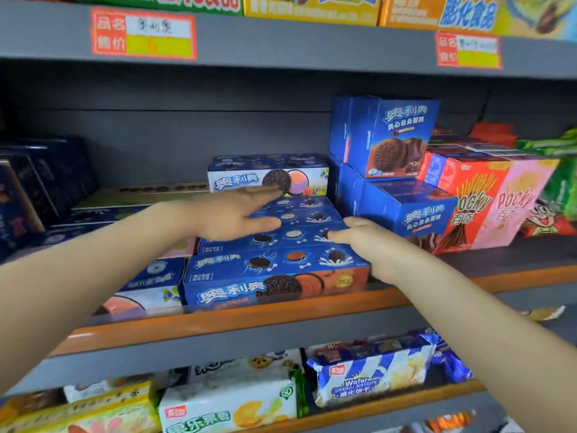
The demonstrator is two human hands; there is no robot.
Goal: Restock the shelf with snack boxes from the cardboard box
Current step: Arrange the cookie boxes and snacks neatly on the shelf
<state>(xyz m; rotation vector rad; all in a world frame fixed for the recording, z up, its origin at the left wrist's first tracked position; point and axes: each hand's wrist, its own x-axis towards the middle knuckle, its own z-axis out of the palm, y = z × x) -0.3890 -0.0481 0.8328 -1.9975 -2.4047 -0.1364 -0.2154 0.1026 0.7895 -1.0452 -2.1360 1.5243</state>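
Note:
Several long blue Oreo boxes [274, 276] lie in a row on the middle shelf [218, 323], with a white-fronted Oreo box [265, 173] on top at the back. My left hand [237, 214] lies flat with straight fingers over the tops of the blue boxes. At the right end of the front boxes, my right hand [365, 245] has its fingers curled against that end. The cardboard box is not in view.
Square blue Oreo cake boxes [396, 142] are stacked just right of my right hand, then red and pink Pocky boxes [487, 201]. Dark blue boxes [40, 182] fill the left. Wafer packs [368, 373] lie on the lower shelf. Price tags [143, 34] hang above.

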